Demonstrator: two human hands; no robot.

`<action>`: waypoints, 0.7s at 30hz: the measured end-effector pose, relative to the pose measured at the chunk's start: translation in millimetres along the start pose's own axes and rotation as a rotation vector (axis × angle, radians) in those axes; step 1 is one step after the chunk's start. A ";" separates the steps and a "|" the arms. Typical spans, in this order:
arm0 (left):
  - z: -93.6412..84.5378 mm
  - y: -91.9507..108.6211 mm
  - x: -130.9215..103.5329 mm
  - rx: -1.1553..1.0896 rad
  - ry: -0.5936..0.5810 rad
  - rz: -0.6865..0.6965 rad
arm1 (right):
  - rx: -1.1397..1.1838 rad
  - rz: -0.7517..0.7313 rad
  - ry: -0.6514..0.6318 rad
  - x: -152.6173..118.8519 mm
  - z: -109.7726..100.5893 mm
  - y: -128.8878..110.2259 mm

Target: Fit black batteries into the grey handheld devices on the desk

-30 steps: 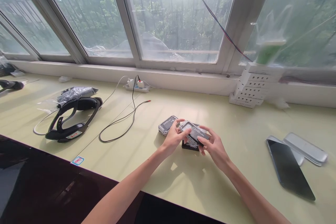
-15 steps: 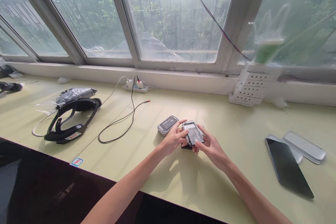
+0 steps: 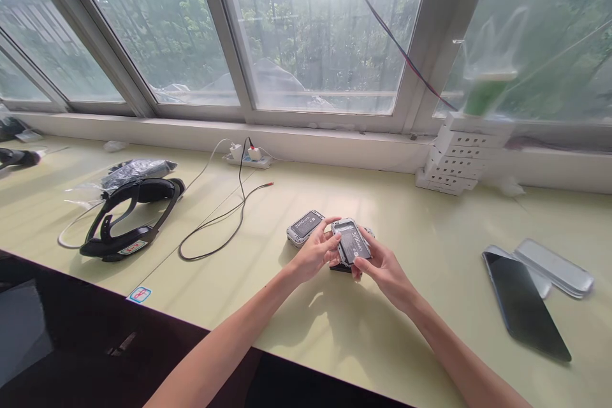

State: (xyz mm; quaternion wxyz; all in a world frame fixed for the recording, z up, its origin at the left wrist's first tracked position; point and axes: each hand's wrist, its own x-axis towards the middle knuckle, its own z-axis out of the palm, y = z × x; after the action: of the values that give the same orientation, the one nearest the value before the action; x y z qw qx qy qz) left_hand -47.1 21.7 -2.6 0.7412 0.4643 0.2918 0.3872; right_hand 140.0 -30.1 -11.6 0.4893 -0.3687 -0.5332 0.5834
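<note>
A small grey-framed device (image 3: 342, 225) is held tilted above the table, gripped at its left side by my left hand (image 3: 316, 252). My right hand (image 3: 381, 266) pinches a dark battery (image 3: 355, 245) marked 3000 mAh, which lies over the device's recess, its lower right edge at my fingers. A similar device (image 3: 306, 225) with its battery inside rests on the table just left of my left hand. Under the held device, part of another dark object (image 3: 340, 268) shows; my hands hide most of it.
A black headset (image 3: 134, 220) and a silvery bag (image 3: 138, 173) lie at the left. A black cable (image 3: 210, 225) curls near a power strip (image 3: 253, 160). White boxes (image 3: 454, 156) are stacked by the window. A dark phone (image 3: 526, 306) lies on pale cases (image 3: 554, 266) at the right.
The battery has shifted slightly up and left, covering more of the device's recess. Both hands have stayed nearly in place.
</note>
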 end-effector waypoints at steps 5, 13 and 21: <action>0.4 -0.1 -0.4 0.013 0.000 0.012 | 0.003 0.017 0.013 -0.5 0.2 1.4; -0.7 1.8 -1.6 0.103 0.048 0.083 | 0.064 0.014 0.141 3.2 -3.0 2.0; 12.0 -1.8 -4.1 0.242 -0.006 0.149 | 0.179 0.026 0.251 5.6 -2.4 2.6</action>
State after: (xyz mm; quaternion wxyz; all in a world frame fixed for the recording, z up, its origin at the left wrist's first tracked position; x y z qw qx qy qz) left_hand -39.2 12.3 0.8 0.6499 0.5719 0.2988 0.4017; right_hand 140.5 -24.0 -14.1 0.5752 -0.4006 -0.4088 0.5843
